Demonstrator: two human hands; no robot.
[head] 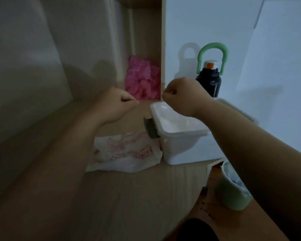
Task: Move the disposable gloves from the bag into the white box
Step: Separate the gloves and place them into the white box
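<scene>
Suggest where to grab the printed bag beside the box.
Likely pinch the bag along its near edge, coming from the near side. It lies flat and crumpled, its right side butts the white box, and nothing covers the near edge.

Two bare forearms (59, 162) run uncovered to the edges of the view. The left hand (115, 103) and the right hand (182, 94) are bare as well. The picture is dim and soft, so small details on them cannot be told. At the bottom edge, a black shape (196, 230) is perhaps dark clothing on a leg.
</scene>
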